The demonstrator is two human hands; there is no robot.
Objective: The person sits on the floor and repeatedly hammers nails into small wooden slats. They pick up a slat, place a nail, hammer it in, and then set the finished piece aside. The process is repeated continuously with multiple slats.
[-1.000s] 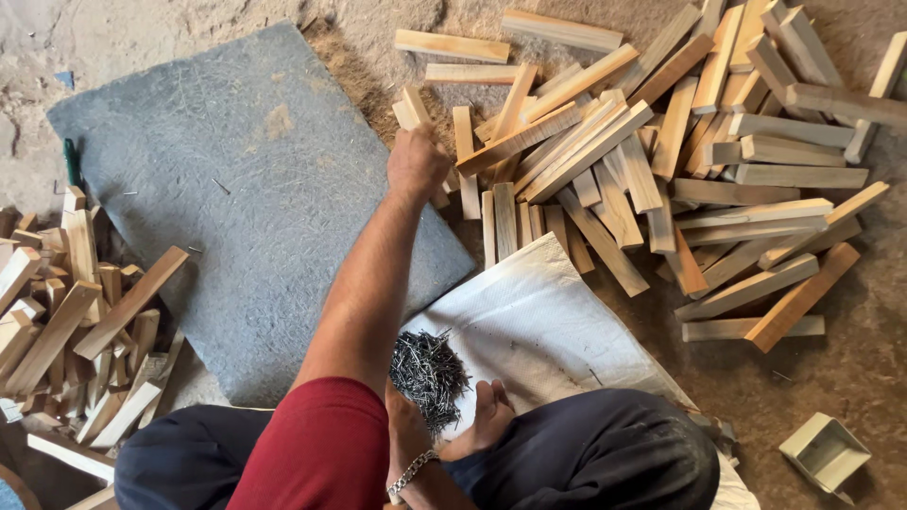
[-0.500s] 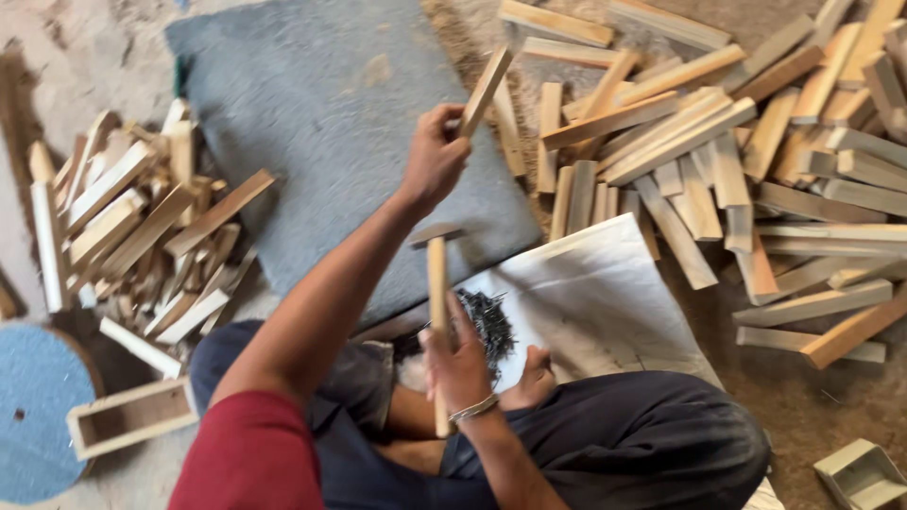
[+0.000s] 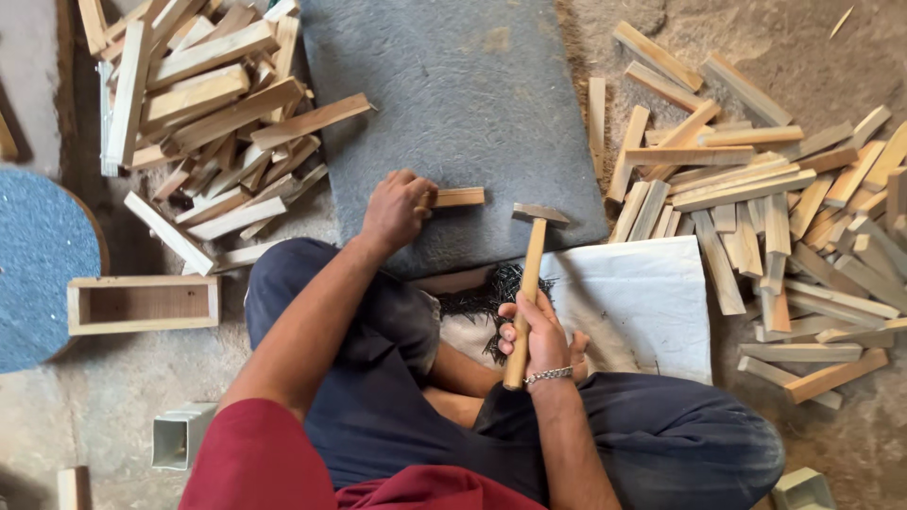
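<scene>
Hammer (image 3: 527, 283) upright in right hand (image 3: 532, 332), head up

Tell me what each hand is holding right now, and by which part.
The right hand grips the hammer low on its wooden handle. The left hand holds a short wood piece by its left end, on the grey mat.

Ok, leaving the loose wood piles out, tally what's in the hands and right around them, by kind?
Hammer, in the right hand: 1
Wood strip, held by the left hand on the grey mat: 1
Open wooden box frame: 1
White sheet: 1
Heap of dark nails: 1
Total: 5
</scene>
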